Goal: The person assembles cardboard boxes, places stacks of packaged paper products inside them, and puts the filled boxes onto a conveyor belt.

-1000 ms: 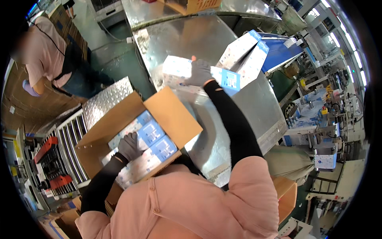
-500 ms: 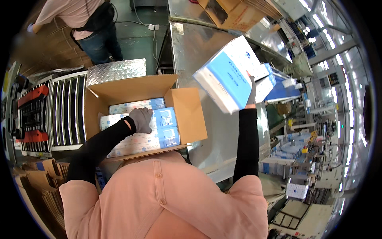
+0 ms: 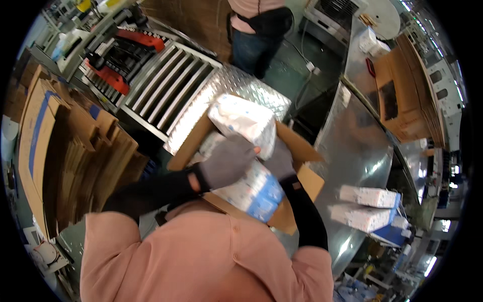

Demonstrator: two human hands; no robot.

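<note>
A white-and-blue wrapped pack (image 3: 241, 117) stands tilted at the far side of an open cardboard carton (image 3: 308, 189), above other packs. My left hand (image 3: 229, 162), grey-gloved with bare fingertips, is closed against the pack's near side. At its right lower edge my right hand (image 3: 279, 160), gloved the same way, grips it; most of its fingers are hidden behind the pack. More white-and-blue packs (image 3: 251, 191) lie inside the carton beneath my hands. Motion blurs both hands somewhat.
Left of the carton is a roller conveyor (image 3: 168, 85) with a red-and-black machine (image 3: 123, 60). Folded cartons (image 3: 75, 161) stack at far left. Two packs (image 3: 370, 204) lie on the metal table (image 3: 347, 151) at right. Another person (image 3: 256, 40) stands beyond.
The pack in my right hand has come from the right table over to the carton. My left hand has shifted from the packed row to this pack. The view has turned left.
</note>
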